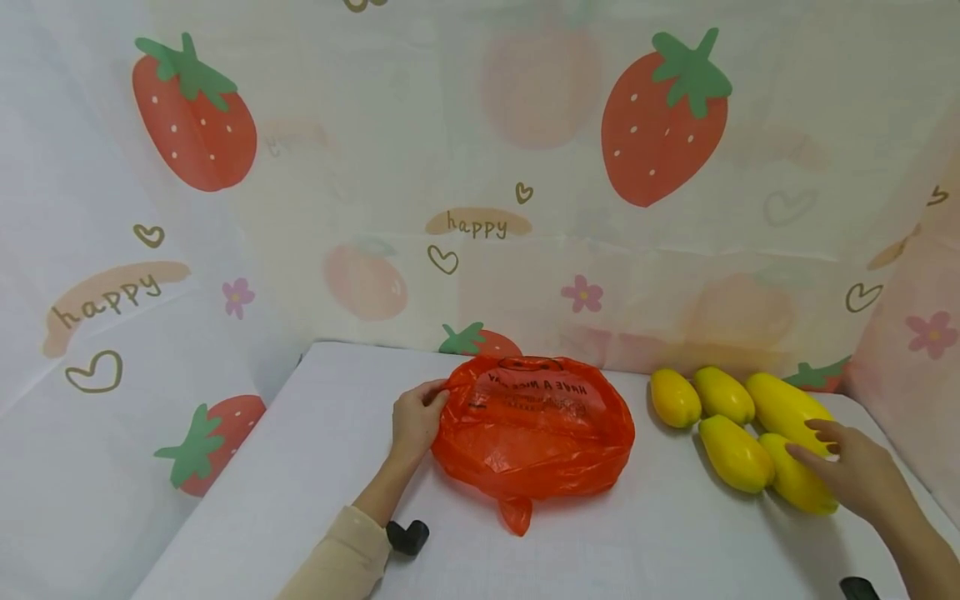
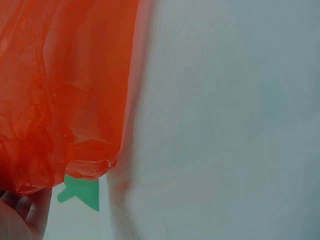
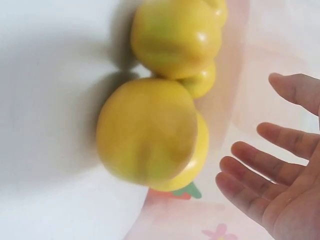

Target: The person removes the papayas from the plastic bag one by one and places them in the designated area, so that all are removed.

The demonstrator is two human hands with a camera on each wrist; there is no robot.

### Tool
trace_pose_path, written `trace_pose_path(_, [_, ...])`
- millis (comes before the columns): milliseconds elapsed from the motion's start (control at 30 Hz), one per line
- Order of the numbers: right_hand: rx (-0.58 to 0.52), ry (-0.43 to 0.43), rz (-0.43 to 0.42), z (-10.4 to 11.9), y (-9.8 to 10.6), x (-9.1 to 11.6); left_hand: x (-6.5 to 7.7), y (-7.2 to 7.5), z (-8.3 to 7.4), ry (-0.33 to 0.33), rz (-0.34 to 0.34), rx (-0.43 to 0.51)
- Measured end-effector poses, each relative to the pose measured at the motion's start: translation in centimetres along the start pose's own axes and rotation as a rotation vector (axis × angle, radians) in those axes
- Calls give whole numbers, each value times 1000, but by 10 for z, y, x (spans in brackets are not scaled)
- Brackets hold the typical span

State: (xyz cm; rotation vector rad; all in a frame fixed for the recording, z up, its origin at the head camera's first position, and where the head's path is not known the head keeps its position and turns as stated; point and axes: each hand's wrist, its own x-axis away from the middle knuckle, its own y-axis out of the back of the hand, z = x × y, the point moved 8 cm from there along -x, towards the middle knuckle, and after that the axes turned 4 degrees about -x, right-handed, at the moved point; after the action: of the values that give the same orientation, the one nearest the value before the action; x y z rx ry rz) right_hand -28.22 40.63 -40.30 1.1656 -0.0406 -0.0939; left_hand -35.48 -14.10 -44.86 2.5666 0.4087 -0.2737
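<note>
A red plastic bag (image 1: 517, 467) with printed lettering lies on the table, its mouth spread wide. My left hand (image 1: 417, 422) pinches the bag's left rim between thumb and fingers; in the left wrist view the left hand (image 2: 22, 217) shows at the bottom corner under the red plastic bag (image 2: 90, 100). On the right lie several yellow, mango-like fruits (image 1: 737, 454). My right hand (image 1: 855, 467) hovers over the two rightmost ones, fingers spread. In the right wrist view the right hand (image 3: 275, 175) stands apart from the yellow fruits (image 3: 145, 130), holding nothing.
The white table (image 1: 600, 550) ends at a back curtain (image 1: 465, 283) printed with strawberries and hearts. A black object (image 1: 408, 537) shows beside the left sleeve, and another black object (image 1: 858, 588) sits at the bottom right, near the right forearm.
</note>
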Motion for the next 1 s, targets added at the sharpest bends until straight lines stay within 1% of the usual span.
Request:
trace_pose_path(200, [-31, 29, -82, 11, 0, 4, -1, -2, 3, 20, 15, 12])
trace_pose_path(300, [-52, 49, -119, 18, 0, 6, 0, -3, 4, 19, 17, 10])
trace_pose_path(400, [-90, 93, -151, 26, 0, 7, -1, -3, 3, 18, 16, 11])
trace_pose_path(533, [-135, 135, -172, 38, -2, 7, -2, -2, 3, 17, 14, 3])
trace_pose_path(700, [-173, 164, -197, 52, -4, 9, -4, -2, -1, -8, 9, -6])
trace_pose_path(833, [-193, 199, -196, 63, -4, 11, -3, -2, 1, 10, 15, 5])
trace_pose_path(933, [-191, 205, -198, 67, -3, 11, -1, -2, 4, 32, 22, 13])
trace_pose_path(1000, [-196, 207, -199, 70, -3, 12, -1, -3, 4, 35, 25, 16])
